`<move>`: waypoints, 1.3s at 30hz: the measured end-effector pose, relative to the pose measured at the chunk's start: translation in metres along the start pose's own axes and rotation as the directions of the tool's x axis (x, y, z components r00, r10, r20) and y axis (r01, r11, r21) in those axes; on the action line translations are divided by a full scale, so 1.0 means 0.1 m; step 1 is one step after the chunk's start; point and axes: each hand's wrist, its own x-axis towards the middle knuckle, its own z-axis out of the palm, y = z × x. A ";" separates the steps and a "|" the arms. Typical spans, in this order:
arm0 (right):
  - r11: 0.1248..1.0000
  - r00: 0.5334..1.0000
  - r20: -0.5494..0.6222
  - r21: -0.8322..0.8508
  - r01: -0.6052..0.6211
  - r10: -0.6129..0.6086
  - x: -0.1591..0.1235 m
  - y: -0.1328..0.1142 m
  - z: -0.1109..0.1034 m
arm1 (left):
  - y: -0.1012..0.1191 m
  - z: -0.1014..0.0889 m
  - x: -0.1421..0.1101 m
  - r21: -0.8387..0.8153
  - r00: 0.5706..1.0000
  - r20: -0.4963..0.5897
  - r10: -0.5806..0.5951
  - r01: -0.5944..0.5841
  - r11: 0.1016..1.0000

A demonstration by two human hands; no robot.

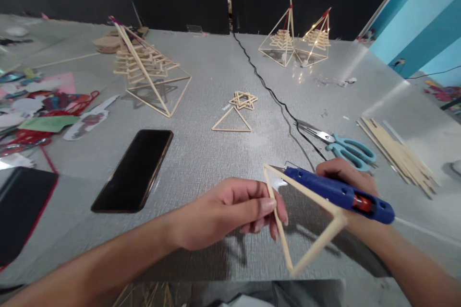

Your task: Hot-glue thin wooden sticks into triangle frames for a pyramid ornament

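Left grip [232,211] pinches a pale wooden triangle [319,246], right grip [347,172] clasps a blue glue gun [320,187]; teal-handled scissors [337,141], black cord [268,89] beyond.

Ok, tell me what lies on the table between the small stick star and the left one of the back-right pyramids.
In the head view, a black cord crosses the stretch between the star and that pyramid.

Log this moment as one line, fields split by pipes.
left hand: pinching stick triangle | right hand: holding blue glue gun | table: scissors, phone, loose sticks
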 end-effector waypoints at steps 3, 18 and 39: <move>0.998 0.997 0.047 -0.027 0.058 -0.057 0.00 -0.01 0.00 | 0.00 0.01 -0.01 0.007 1.000 -0.012 -0.013 0.013 1.000; 0.980 0.979 0.069 -0.029 0.196 -0.193 0.04 -0.01 0.01 | -0.02 -0.03 -0.02 -0.014 0.999 -0.011 -0.036 0.036 0.999; 0.960 0.962 0.099 -0.093 0.263 -0.254 0.00 0.03 0.01 | -0.07 -0.03 0.03 -0.094 0.999 0.041 0.011 -0.007 0.996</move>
